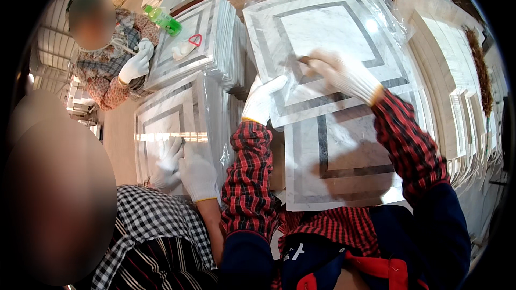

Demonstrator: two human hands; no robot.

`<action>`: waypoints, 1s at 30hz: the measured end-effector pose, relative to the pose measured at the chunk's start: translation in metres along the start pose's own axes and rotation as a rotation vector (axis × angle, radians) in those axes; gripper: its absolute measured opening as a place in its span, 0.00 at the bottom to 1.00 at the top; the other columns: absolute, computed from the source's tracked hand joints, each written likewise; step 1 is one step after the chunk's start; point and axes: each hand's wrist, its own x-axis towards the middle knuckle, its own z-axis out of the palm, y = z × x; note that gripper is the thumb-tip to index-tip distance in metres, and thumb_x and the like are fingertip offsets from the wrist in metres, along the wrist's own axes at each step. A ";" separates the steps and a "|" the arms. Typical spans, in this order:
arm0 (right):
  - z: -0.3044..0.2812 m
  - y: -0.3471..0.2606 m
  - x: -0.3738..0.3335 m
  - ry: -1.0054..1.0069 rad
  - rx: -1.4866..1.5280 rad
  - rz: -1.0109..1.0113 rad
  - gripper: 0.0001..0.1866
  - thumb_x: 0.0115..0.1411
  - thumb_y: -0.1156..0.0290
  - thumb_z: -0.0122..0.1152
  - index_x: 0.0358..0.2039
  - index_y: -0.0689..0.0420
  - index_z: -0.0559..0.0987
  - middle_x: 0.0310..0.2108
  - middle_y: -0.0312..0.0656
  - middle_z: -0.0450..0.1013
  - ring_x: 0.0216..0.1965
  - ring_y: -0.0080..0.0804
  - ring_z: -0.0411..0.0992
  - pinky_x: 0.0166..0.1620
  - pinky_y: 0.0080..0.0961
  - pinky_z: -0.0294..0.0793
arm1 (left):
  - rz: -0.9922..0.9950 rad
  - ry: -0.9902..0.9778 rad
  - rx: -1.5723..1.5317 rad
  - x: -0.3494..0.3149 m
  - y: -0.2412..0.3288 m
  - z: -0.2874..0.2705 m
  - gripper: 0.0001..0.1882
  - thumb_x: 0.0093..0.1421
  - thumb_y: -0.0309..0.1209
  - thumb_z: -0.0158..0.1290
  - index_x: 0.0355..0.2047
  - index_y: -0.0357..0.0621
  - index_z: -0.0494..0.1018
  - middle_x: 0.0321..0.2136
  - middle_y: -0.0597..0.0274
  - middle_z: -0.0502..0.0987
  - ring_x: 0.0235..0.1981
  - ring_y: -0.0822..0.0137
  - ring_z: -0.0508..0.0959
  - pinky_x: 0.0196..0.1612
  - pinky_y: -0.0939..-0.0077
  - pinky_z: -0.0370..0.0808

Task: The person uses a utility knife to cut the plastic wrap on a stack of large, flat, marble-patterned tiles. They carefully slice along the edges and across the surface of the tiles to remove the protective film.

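Note:
A marble-look tile (325, 29) with a grey inlaid border lies at an angle over another bordered tile (352, 145). My left hand (263, 99), in a white glove, is closed around the upper tile's left edge, its thumb on top, where thin clear plastic film bunches. My right hand (338, 72), also gloved and smeared by motion, is over that tile's surface. It is closed on a small brown-ended tool (304, 60) whose exact kind is blurred. Its tip points toward the tile's left border, near my left hand.
Left of me, a co-worker's gloved hands (185, 169) work on a film-covered tile (156, 118). Farther off, another person's gloved hand (135, 67) is beside a tile stack (231, 48) bearing a green bottle (162, 20) and red loop (195, 40). White slabs (441, 75) stand at right.

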 end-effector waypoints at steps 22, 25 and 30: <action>0.029 0.133 -0.304 0.563 0.355 0.162 0.15 0.75 0.70 0.52 0.54 0.66 0.78 0.30 0.39 0.80 0.21 0.14 0.66 0.26 0.16 0.66 | 0.182 0.352 -0.288 -0.082 -0.064 -0.022 0.29 0.72 0.32 0.50 0.68 0.30 0.59 0.57 0.51 0.73 0.58 0.61 0.76 0.62 0.66 0.72; 0.031 0.129 -0.298 0.576 0.430 0.167 0.15 0.74 0.70 0.52 0.54 0.66 0.78 0.30 0.38 0.80 0.22 0.14 0.66 0.26 0.16 0.66 | 0.254 0.423 0.171 -0.103 -0.076 -0.017 0.24 0.72 0.35 0.50 0.63 0.33 0.69 0.53 0.59 0.76 0.54 0.68 0.76 0.59 0.73 0.72; 0.019 0.091 -0.283 0.504 0.394 0.226 0.14 0.74 0.73 0.52 0.53 0.66 0.78 0.30 0.40 0.80 0.22 0.16 0.67 0.27 0.18 0.68 | 0.149 0.421 0.103 -0.128 -0.071 -0.007 0.22 0.72 0.36 0.48 0.60 0.34 0.72 0.50 0.60 0.78 0.51 0.69 0.77 0.57 0.72 0.74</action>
